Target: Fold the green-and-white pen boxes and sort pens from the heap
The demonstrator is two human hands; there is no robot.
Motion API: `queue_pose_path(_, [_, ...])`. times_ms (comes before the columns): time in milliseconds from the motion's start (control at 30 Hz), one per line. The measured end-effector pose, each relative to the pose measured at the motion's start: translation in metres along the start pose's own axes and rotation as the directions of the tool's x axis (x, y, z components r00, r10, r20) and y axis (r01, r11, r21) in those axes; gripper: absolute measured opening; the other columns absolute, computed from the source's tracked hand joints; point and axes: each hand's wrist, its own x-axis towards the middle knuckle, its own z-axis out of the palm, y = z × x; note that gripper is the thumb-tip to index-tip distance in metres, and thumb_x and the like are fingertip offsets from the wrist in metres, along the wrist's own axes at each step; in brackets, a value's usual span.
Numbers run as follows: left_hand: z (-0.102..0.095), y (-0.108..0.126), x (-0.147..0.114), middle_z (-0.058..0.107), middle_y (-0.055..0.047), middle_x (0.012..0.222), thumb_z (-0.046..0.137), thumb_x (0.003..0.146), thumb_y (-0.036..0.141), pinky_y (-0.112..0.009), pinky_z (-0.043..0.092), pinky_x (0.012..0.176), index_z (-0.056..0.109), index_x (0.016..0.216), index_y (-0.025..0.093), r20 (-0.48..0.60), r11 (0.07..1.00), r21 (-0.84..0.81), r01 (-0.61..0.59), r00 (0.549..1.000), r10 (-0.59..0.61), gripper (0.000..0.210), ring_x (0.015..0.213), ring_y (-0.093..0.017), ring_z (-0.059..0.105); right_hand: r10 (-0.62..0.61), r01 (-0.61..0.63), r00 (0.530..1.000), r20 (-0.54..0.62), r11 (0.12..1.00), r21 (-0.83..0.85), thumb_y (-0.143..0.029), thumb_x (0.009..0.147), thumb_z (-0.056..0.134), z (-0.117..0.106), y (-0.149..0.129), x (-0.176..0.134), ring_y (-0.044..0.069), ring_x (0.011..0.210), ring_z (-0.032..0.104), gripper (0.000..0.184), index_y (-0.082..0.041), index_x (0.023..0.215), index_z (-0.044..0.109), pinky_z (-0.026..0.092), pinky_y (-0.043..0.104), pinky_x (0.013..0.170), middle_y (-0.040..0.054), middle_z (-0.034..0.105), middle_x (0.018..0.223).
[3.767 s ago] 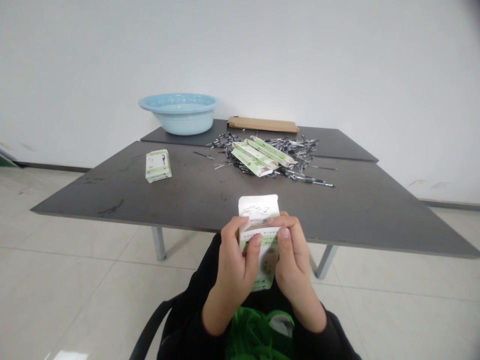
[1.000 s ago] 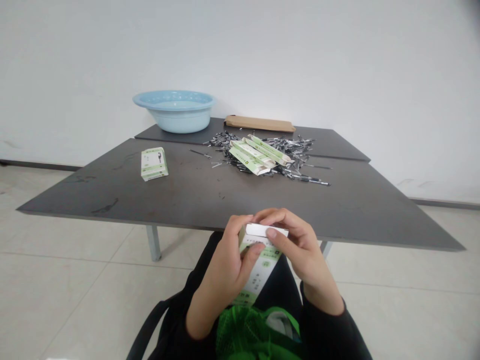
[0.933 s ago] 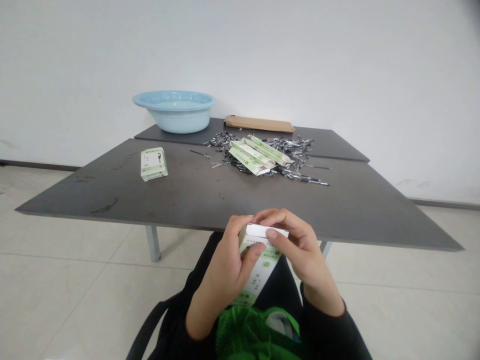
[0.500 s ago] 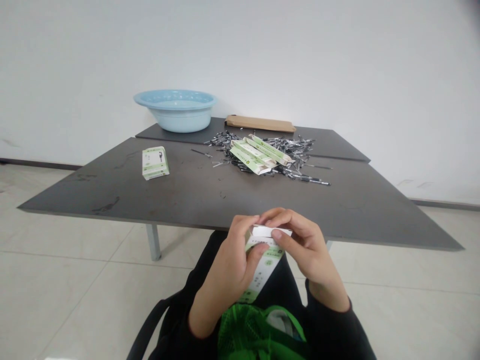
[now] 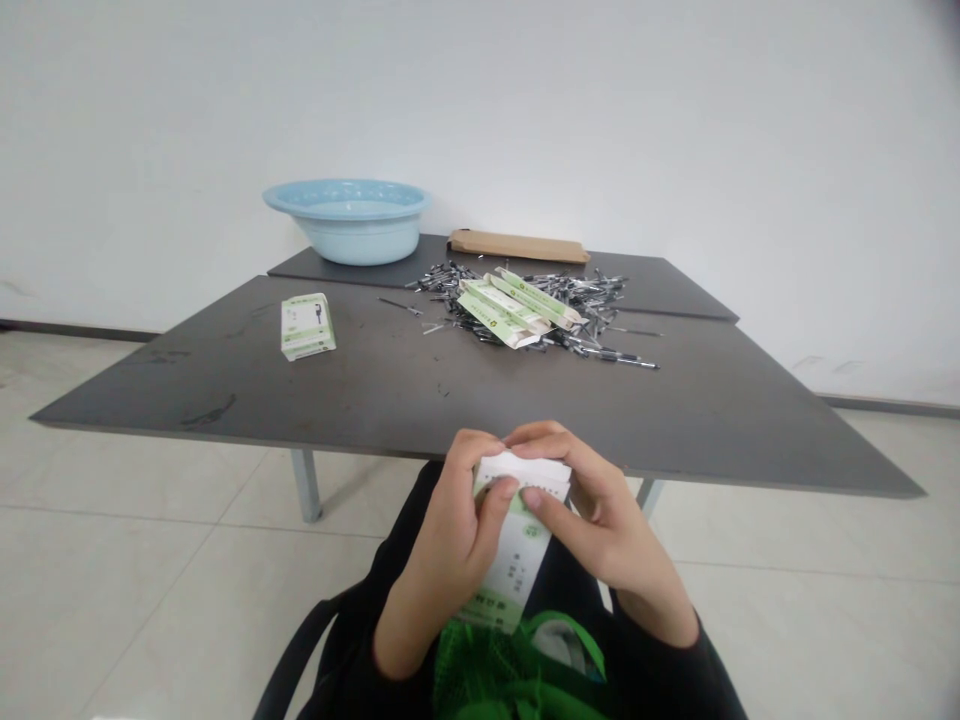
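Observation:
Between my two hands, over my lap and just in front of the table edge, is a white and green cardboard box (image 5: 517, 560) with print on its face. My left hand (image 5: 454, 530) grips its upper left side, thumb on the front. My right hand (image 5: 600, 500) holds the upper right side, with its thumb pressed on the front near the top and its fingers behind the upper edge. A white flap (image 5: 525, 466) shows at the top end. The box's back is hidden.
On the dark table (image 5: 360, 400) lies a heap of pens (image 5: 592, 295) with flattened green and white boxes (image 5: 510, 310) on top. Another small box (image 5: 307, 325) stands left. Behind are a light blue basin (image 5: 360, 230) and a brown cardboard piece (image 5: 517, 246).
The box in my hands has tilted, and more of its printed face shows. My right thumb has slid from the top flap down onto the front. Both hands have shifted slightly left.

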Motion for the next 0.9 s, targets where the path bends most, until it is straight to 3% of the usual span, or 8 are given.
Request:
queue_pose_path(467, [0.002, -0.005, 0.001, 0.051, -0.004, 0.104, 0.047, 0.099, 0.016, -0.033, 0.045, 0.084, 0.043, 0.112, 0.025, 0.019, 0.994, -0.099, 0.055, 0.998, -0.054, 0.016, 0.096, -0.018, 0.053, -0.006, 0.006, 1.000, 0.001, 1.000, -0.020, -0.020, 0.094, 0.064, -0.001, 0.004, 0.004, 0.022, 0.105, 0.064, 0.020, -0.029, 0.111, 0.072, 0.052, 0.038, 0.091, 0.0071, 0.066, 0.111])
queue_pose_path(567, [-0.001, -0.005, 0.002, 0.052, -0.005, 0.104, 0.046, 0.100, 0.018, -0.033, 0.046, 0.083, 0.044, 0.113, 0.025, -0.006, 0.995, -0.071, 0.071, 0.997, -0.071, 0.014, 0.096, -0.018, 0.054, 0.016, -0.016, 1.000, -0.006, 1.000, -0.017, -0.021, 0.095, 0.063, 0.003, 0.007, 0.001, 0.021, 0.107, 0.063, 0.022, -0.028, 0.115, 0.068, 0.052, 0.037, 0.092, 0.0069, 0.065, 0.114])
queue_pose_path(700, [-0.006, -0.005, 0.005, 0.054, -0.006, 0.104, 0.043, 0.101, 0.021, -0.034, 0.047, 0.082, 0.047, 0.112, 0.024, -0.039, 0.998, -0.006, 0.064, 0.997, -0.064, 0.012, 0.095, -0.019, 0.055, 0.100, -0.086, 0.990, -0.104, 0.988, 0.128, -0.022, 0.094, 0.065, 0.012, 0.016, -0.008, 0.017, 0.099, 0.065, 0.030, -0.031, 0.120, 0.054, 0.056, 0.029, 0.081, 0.0057, 0.062, 0.119])
queue_pose_path(900, [-0.007, -0.004, 0.005, 0.054, -0.006, 0.105, 0.044, 0.101, 0.020, -0.034, 0.047, 0.083, 0.051, 0.111, 0.023, -0.042, 0.998, 0.022, 0.051, 0.998, -0.050, 0.013, 0.095, -0.019, 0.055, 0.078, -0.064, 0.987, -0.139, 0.993, 0.100, -0.026, 0.095, 0.062, 0.017, 0.023, -0.012, 0.017, 0.094, 0.063, 0.017, -0.028, 0.111, 0.056, 0.054, 0.028, 0.076, 0.0063, 0.063, 0.114])
